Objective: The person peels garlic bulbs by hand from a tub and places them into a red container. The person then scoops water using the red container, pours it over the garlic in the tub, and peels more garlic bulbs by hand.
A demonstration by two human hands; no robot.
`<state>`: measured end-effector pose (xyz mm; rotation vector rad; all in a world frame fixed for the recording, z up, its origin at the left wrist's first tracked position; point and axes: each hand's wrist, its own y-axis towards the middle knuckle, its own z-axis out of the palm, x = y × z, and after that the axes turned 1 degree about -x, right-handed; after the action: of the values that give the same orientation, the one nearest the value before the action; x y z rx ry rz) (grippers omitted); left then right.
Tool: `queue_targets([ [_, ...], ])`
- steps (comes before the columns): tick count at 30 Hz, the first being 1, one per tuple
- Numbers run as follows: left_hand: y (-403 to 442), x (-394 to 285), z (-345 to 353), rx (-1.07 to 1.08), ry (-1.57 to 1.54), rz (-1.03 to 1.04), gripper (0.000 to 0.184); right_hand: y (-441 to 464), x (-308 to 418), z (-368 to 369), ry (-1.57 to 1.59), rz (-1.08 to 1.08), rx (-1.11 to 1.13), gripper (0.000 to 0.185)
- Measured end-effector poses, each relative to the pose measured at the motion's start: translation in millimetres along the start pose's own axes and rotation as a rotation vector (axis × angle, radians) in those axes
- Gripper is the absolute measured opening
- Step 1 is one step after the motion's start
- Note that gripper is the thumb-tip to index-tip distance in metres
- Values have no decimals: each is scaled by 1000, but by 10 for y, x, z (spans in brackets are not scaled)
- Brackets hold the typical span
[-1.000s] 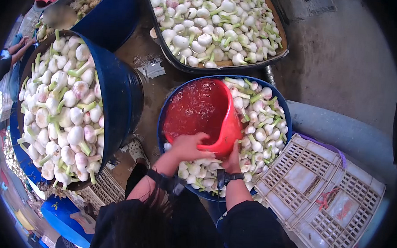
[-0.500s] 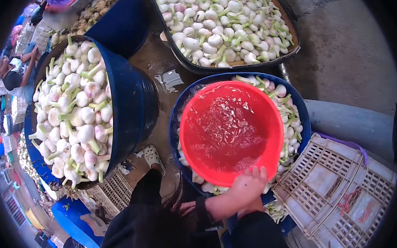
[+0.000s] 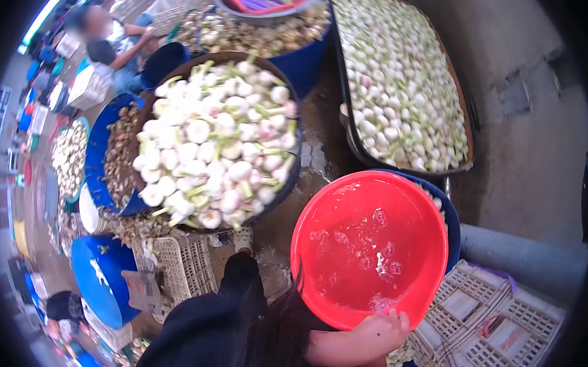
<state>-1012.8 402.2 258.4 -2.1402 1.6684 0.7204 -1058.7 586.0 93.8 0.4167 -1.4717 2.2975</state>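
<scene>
A red basin [image 3: 370, 252] with clear, bubbling water in it covers much of a blue tub [image 3: 453, 230] that holds white garlic bulbs. My left hand [image 3: 382, 332] reaches across from the left and is closed on the basin's near rim, with its fingers over the edge. Beneath that arm a small strip of my right forearm shows. The rest of my right hand is hidden under the basin and the left arm, so its fingers cannot be seen.
Heaped garlic [image 3: 217, 141] fills a large tub at the left. A black-rimmed tray [image 3: 468, 168] of garlic stands beyond the basin. White crates [image 3: 491, 317] lie at the right, a blue bucket [image 3: 103, 280] at lower left. A person [image 3: 113, 48] sits at upper left.
The red basin, tilted low in the blue tub a second ago, is now level and appears nearer. My left hand has moved to its near right rim. The view has turned left.
</scene>
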Motion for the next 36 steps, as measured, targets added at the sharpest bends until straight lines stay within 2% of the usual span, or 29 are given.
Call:
queue_targets([
  [1, -103, 19, -167, -3, -51, -27, 24, -115, -8, 163, -16, 7, 30, 67],
  [2, -220, 45, -284, -128, -42, -64, 18, -215, -30, 335, -37, 16, 66, 67],
  [5, -536, 216, -884, -202, -63, -162, 16, -432, -182, 910, -93, 46, 201, 67],
  [8, -967, 531, -1511, -235, -103, -173, 16, -598, -479, 1586, -162, 101, 344, 68],
  [14, -1934, 1336, -2603, -295, -150, -218, 14, -922, -1491, 3101, -260, 283, 644, 69],
  [17, -2389, 1791, -3035, -358, -205, -257, 14, -1098, -2038, 3675, -282, 396, 749, 69],
  [18, -2553, 1945, -3160, -448, -241, -317, 12, -1134, -2209, 3847, -279, 440, 777, 69],
  [20, -2883, 2244, -3428, -431, -170, -372, 12, -1197, -2500, 4119, -291, 508, 811, 70],
  [22, -3128, 2509, -3520, -392, -120, -468, 11, -1187, -2730, 4319, -300, 566, 828, 70],
  [25, -3581, 2945, -3614, -504, -184, -466, 14, -990, -2892, 4393, -378, 609, 738, 71],
  [26, -3701, 3049, -3645, -503, -211, -459, 16, -894, -2874, 4343, -450, 585, 595, 78],
  [27, -3786, 3116, -3682, -510, -229, -462, 16, -946, -2905, 4405, -465, 584, 580, 78],
  [30, -3992, 3299, -3795, -482, -264, -525, 18, -1352, -2982, 4786, -776, 403, 528, 81],
  [32, -4132, 3469, -3829, -595, -353, -563, 14, -1386, -2983, 4865, -792, 397, 504, 80],
  [36, -4315, 3716, -3827, -610, -372, -597, 15, -1553, -3033, 5017, -862, 359, 465, 81],
])
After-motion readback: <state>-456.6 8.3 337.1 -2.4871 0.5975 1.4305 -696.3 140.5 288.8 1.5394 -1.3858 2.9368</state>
